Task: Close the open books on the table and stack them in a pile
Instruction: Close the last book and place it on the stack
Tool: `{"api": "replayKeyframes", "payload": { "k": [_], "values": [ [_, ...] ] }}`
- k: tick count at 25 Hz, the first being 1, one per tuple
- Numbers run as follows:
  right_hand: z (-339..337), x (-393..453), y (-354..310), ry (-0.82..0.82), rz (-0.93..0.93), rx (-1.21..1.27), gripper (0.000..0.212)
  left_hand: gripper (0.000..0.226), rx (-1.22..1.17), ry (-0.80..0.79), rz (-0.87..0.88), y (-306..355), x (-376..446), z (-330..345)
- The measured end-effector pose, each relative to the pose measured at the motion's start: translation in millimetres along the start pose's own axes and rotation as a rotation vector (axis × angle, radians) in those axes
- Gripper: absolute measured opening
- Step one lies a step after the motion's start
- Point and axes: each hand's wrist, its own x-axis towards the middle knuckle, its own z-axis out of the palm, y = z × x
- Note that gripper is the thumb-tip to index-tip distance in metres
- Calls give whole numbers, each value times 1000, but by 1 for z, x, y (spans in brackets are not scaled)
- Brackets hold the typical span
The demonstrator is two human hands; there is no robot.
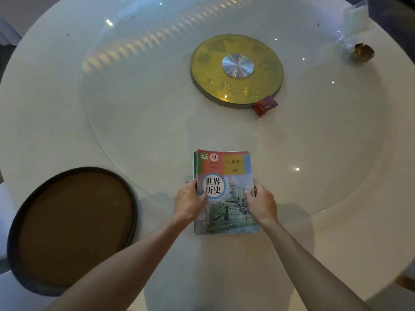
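Note:
A pile of closed books [226, 173] lies on the round white table [134, 131] in front of me. The top book has a colourful cover with a grey warship and Chinese title. Edges of other books show under it on the left side. My left hand [189, 202] grips the pile's left edge, thumb on the cover. My right hand [261, 204] grips the right edge, thumb also on the cover.
A round brown chair seat [74, 227] stands at the lower left. A gold turntable hub [237, 70] sits under the glass lazy Susan, with a small red box [265, 105] beside it. A clear wrapped packet [354, 19] and a small gold object [362, 52] lie far right.

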Motion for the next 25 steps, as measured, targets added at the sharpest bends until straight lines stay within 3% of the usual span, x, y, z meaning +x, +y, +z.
{"api": "replayKeyframes", "payload": {
  "k": [5, 11, 18, 23, 25],
  "values": [
    [5, 0, 0, 11, -31, -199, 30, 32, 89, -20, -58, -10, 1, 7],
    [1, 9, 3, -88, 198, 108, 39, 21, -268, -16, -304, -5, 0, 10],
    [-1, 29, -4, -70, 238, 259, 33, 26, -359, -2, -274, 11, 25, 5],
    [-5, 50, -4, -119, 248, 346, 33, 19, -131, -108, -244, 18, 51, -9],
    [-11, 62, 0, -117, 265, 365, 31, 30, -9, -124, -212, 25, 64, -22]
  ]
}}
